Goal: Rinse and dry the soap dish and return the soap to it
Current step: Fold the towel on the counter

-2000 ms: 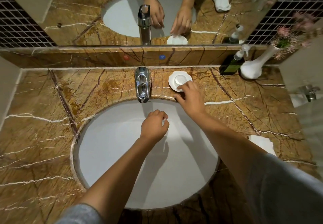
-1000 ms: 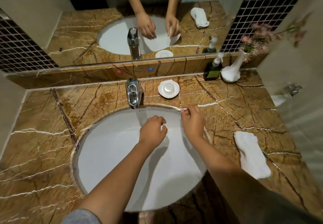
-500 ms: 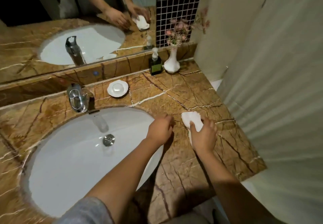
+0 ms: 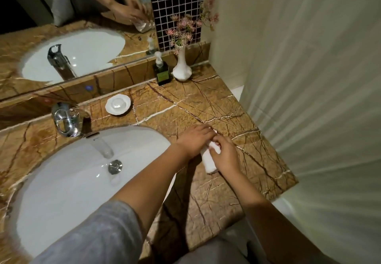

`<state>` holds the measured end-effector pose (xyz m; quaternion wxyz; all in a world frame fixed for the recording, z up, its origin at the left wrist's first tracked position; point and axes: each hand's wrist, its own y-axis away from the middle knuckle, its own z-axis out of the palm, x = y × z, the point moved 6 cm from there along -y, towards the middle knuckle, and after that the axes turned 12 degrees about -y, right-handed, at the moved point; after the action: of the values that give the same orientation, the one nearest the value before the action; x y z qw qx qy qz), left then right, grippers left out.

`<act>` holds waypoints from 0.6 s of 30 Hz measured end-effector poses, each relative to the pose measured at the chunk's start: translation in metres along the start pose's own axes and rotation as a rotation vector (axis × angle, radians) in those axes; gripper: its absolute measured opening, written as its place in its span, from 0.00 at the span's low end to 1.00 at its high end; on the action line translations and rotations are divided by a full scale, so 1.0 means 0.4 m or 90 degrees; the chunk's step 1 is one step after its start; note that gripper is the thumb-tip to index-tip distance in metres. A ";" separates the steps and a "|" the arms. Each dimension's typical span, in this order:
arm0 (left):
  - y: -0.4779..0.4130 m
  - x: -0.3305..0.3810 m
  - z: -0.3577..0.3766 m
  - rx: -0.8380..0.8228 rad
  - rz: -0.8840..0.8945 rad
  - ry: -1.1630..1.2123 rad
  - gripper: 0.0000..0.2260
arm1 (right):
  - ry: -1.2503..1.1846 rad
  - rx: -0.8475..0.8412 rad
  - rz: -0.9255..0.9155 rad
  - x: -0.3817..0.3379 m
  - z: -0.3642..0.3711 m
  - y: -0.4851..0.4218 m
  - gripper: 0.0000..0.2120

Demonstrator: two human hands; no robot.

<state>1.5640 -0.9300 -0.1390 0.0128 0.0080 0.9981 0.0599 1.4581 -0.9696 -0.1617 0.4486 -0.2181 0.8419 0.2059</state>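
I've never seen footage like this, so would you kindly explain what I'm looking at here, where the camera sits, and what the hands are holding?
There is no machine: a person wears a camera on the head, looking down at their own bare hands. The left hand and right hand both grip a white towel on the brown marble counter, beside the white sink. Behind sit the faucet, a white soap dish with soap in it, a pump bottle and a flower vase.
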 end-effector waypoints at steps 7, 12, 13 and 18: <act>0.054 -0.068 0.020 0.010 -0.158 -0.025 0.13 | 0.053 -0.106 -0.162 -0.058 -0.015 -0.050 0.14; 0.097 -0.096 0.046 0.015 -0.254 0.041 0.15 | 0.107 0.040 -0.067 -0.045 -0.050 -0.066 0.26; 0.100 -0.099 0.048 0.022 -0.269 0.065 0.17 | 0.108 0.069 -0.020 -0.026 -0.059 -0.061 0.29; 0.075 -0.087 0.049 0.012 -0.221 0.131 0.27 | -0.035 0.135 0.077 0.036 -0.073 -0.013 0.23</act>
<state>1.5996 -0.8984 -0.1541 -0.0789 -0.1705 0.9810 0.0480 1.4342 -0.9923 -0.1596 0.4787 -0.1127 0.8579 0.1486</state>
